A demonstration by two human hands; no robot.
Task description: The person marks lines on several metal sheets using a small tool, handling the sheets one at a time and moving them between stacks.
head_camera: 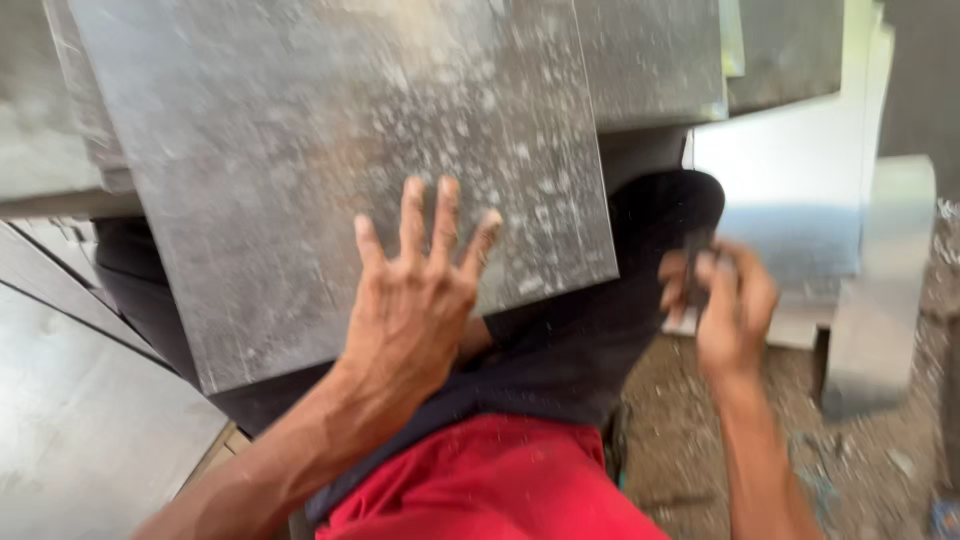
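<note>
A large grey mottled tile (330,170) lies across my lap, on my dark trousers (590,320). My left hand (415,290) presses flat on the tile's near edge with its fingers spread. To the right of the tile's corner, my right hand (725,300) is closed around a small dark object (697,262) that is blurred by motion; I cannot tell what it is. My red shirt (490,480) fills the bottom centre.
More grey tiles (650,60) lie behind and to the left. Pale tile slabs (800,170) lean at the right. A glossy tiled floor (80,430) shows at the lower left, bare dirt with debris (860,460) at the lower right.
</note>
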